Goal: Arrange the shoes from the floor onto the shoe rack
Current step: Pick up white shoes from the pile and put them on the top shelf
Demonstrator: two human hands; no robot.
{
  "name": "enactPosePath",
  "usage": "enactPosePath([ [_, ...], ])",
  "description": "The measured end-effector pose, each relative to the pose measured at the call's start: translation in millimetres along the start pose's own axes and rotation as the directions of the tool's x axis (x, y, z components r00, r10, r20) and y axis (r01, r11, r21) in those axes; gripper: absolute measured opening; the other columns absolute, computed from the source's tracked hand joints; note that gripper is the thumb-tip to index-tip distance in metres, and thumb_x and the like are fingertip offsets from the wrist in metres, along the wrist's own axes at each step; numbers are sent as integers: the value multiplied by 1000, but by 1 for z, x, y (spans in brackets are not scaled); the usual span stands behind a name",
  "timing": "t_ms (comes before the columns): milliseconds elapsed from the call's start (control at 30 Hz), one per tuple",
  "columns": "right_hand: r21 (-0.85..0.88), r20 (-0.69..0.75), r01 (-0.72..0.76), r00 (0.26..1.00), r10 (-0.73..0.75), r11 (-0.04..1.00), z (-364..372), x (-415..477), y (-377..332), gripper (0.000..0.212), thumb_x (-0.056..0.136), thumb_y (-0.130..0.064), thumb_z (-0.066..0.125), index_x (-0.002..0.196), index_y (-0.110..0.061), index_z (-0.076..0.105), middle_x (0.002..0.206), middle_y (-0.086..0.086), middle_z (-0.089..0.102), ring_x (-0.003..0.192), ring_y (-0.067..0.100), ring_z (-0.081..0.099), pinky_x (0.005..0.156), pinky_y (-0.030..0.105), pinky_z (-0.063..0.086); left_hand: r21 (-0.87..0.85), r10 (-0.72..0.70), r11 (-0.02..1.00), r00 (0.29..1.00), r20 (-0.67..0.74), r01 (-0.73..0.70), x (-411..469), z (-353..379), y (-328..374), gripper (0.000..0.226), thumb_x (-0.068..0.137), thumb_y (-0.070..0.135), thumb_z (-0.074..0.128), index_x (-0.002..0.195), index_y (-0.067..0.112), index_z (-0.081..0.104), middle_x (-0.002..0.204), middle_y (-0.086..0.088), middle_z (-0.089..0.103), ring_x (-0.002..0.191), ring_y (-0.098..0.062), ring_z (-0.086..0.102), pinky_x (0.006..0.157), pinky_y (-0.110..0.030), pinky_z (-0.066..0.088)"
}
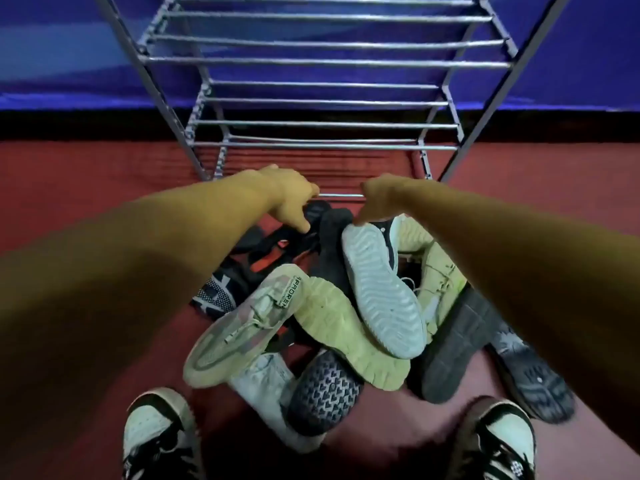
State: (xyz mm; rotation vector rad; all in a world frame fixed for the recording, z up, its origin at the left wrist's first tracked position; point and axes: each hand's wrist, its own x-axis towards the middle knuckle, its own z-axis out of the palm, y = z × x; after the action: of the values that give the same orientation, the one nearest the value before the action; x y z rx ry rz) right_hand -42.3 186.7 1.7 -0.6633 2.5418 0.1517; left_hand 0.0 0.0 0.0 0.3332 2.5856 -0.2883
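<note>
Worn sneakers (159, 434) nearest; left hand (287, 195) and right hand (377, 199) over shoe pile (311, 323), grip unclear, cannot tell

Dim, colour-cast wide-angle view; edges bow, forearms blur, perhaps from motion.

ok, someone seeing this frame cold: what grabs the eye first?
The jumbled pile of shoes on the red floor, centre frame, several flipped sole-up, including a pale-soled sneaker on top. Both bare arms reach into its far edge, left hand and right hand near the dark shoes. Behind it stands the metal shoe rack, with no shoes on the shelves in view.
</note>
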Motion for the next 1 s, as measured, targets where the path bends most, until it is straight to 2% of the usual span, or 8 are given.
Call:
enactPosePath([
  [233,5,193,-52,980,50,999,41,6,10,64,87,-55,68,128,-7,61,120,10,61,106,30,55,98,40,47,65,154,986,988,13,-155,57,31,52,71,74,57,71,127,18,44,127,-6,60,118,-32,57,82,-42,37],
  [333,13,250,-63,966,58,998,53,10,7,67,90,-61,61,137,-13,58,135,7,58,123,29,54,100,35,44,8,170,985,985,10,-170,66,35,57,70,74,55,72,128,19,45,127,-3,59,119,-30,56,82,-41,34],
  [567,136,199,-224,961,195,965,83,23,-1,109,77,-69,68,153,-5,24,141,11,49,128,31,52,100,42,48,-84,179,982,979,102,-170,63,55,40,76,79,54,71,139,20,41,131,-4,57,119,-29,55,84,-38,36],
  [700,224,197,-271,953,229,936,77,24,-4,125,67,-68,77,156,-7,14,147,14,45,133,33,48,105,45,47,-194,118,977,986,119,-94,48,55,32,69,80,50,72,129,14,40,98,-5,61,96,-30,60,77,-39,49],
  [767,250,174,-258,960,218,933,74,18,-5,105,71,-60,80,148,-3,35,139,13,53,124,29,55,100,40,50,-319,99,946,988,120,-56,39,58,35,70,78,48,74,128,13,40,99,-6,64,93,-28,63,80,-42,54],
  [833,272,132,-236,969,207,933,72,11,-5,63,79,-48,80,121,-3,63,119,10,68,99,23,63,86,32,55,-484,101,874,989,111,-35,28,62,42,73,80,41,74,138,14,39,122,-6,64,107,-26,63,93,-43,53],
  [900,283,121,-208,976,180,936,73,8,-4,44,83,-42,77,104,-4,72,104,9,74,85,21,64,77,30,55,-636,105,772,988,111,-11,19,64,50,64,87,26,71,141,11,39,127,-6,60,115,-23,59,96,-37,50],
  [1000,336,140,-196,978,156,921,74,2,-1,40,85,-39,73,104,-4,71,87,6,70,75,21,61,63,27,48,-771,68,635,992,109,42,9,65,50,58,92,13,64,144,15,37,114,-6,58,95,-17,57,71,-26,47],
])
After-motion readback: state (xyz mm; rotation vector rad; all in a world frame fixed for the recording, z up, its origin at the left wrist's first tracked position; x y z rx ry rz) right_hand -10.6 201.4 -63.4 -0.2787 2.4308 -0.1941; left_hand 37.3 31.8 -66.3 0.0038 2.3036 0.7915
